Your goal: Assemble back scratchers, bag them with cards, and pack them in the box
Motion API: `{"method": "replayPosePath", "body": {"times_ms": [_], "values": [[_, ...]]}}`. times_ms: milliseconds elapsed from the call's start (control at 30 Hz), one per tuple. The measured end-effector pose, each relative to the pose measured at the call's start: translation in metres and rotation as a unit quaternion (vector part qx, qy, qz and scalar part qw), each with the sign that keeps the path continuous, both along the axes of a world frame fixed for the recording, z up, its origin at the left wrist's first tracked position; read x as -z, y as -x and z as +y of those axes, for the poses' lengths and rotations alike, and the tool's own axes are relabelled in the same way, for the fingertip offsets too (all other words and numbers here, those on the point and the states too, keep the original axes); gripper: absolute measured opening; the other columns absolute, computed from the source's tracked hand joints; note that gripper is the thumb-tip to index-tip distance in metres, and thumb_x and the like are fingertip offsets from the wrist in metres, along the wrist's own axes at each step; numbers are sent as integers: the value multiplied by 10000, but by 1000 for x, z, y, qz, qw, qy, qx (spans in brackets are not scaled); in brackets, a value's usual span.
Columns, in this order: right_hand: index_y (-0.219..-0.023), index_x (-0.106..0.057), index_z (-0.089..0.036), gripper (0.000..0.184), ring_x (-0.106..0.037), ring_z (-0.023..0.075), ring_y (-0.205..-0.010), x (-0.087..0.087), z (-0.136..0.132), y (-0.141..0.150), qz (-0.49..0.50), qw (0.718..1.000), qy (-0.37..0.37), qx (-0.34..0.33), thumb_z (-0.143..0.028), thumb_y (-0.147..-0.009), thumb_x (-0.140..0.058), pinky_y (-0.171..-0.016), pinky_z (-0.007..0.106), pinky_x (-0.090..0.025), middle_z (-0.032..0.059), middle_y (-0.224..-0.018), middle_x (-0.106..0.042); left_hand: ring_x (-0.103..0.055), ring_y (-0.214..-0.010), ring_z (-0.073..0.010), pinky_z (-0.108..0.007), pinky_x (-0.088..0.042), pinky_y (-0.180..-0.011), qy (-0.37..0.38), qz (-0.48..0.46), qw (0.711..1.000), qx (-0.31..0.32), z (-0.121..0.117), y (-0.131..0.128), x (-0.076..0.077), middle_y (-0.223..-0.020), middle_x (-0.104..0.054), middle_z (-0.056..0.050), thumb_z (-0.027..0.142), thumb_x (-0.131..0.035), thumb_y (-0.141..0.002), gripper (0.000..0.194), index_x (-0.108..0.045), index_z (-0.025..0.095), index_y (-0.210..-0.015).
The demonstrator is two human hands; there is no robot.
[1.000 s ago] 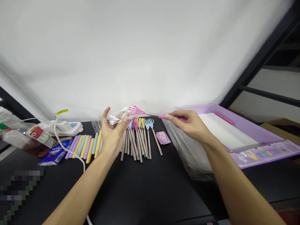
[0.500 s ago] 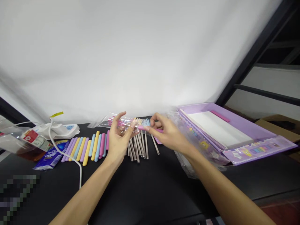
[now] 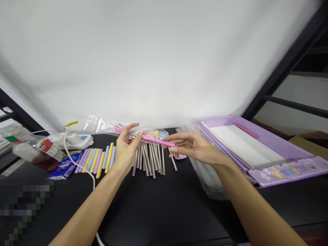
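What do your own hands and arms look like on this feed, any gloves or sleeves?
The left hand and right hand are ungloved. No sleeves, watches or bracelets show up to the picture's edge, and no rings that I can make out.

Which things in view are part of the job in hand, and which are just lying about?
Part of it, judging by the hands and matching pieces:
- pink scratcher, its head in a clear bag
- metal rods with coloured heads
- coloured tubes
- probably the purple box

Lying about:
- bottle
- blue packet
- power strip
- white cable
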State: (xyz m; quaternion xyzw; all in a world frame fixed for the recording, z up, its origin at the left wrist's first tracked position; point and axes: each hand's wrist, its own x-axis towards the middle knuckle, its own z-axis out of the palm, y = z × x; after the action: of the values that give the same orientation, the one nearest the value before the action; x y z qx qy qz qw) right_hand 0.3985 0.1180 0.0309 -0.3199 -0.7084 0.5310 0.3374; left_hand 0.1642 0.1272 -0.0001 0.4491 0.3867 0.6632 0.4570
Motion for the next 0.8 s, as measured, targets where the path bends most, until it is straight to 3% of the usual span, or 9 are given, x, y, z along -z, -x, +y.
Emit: {"method": "replayPosePath", "body": {"times_ms": [100, 200, 300, 433, 533, 600, 800], "values": [[-1237, -697, -210, 446, -755, 191, -841, 0, -2, 2, -8, 1000, -1, -20, -367, -828, -777, -770, 349, -611, 68, -1015, -778, -671, -807, -149, -389, -615, -876, 3, -4, 1000, 29, -2, -2, 1, -729, -576, 32, 352, -849, -745, 490, -653, 218, -1174], [-1099, -713, -203, 360, -712, 171, -695, 3, -2, 6, -54, 997, -57, -16, -379, -796, -802, -713, 344, -578, 10, -774, -752, -701, -844, -178, -390, -614, -861, 10, 17, 996, 82, -5, -5, 3, -820, -651, -2, 364, -822, -780, 507, -612, 227, -1220], [-920, -602, -213, 341, -535, 118, -533, 10, 1, 10, -113, 984, -131, 52, -400, -755, -835, -537, 271, -427, -75, -585, -583, -700, -838, -177, -344, -624, -786, 14, 85, 988, 130, -9, -9, 6, -1002, -674, -42, 385, -801, -803, 482, -610, 247, -1223], [-942, -483, -236, 528, -344, 103, -525, 17, 5, 13, -169, 952, -219, 133, -454, -675, -883, -497, 257, -270, -119, -594, -377, -655, -754, -141, -307, -605, -745, -1, 158, 973, 169, -14, -9, 7, -1053, -644, -33, 402, -733, -867, 405, -615, 281, -1234], [-969, -508, -235, 560, -388, 120, -585, 20, 5, 16, -185, 933, -273, 144, -478, -646, -895, -529, 264, -310, -79, -684, -424, -607, -689, -135, -296, -580, -694, -10, 178, 966, 190, -16, -5, 4, -1016, -637, -34, 407, -689, -899, 380, -603, 290, -1250], [-967, -518, -236, 543, -451, 133, -626, 21, 5, 18, -177, 938, -271, 124, -465, -651, -895, -549, 270, -365, -46, -750, -498, -598, -683, -147, -293, -564, -662, -11, 187, 960, 208, -17, -1, 2, -965, -626, -32, 401, -686, -899, 386, -594, 297, -1258], [-1031, -432, -263, 468, -669, 179, -694, 23, -2, 25, -80, 988, -127, 35, -391, -788, -811, -667, 319, -538, -21, -782, -681, -568, -618, -141, -271, -544, -574, -32, 195, 963, 182, -17, 8, -3, -859, -603, -17, 367, -731, -857, 461, -577, 305, -1288]]}}
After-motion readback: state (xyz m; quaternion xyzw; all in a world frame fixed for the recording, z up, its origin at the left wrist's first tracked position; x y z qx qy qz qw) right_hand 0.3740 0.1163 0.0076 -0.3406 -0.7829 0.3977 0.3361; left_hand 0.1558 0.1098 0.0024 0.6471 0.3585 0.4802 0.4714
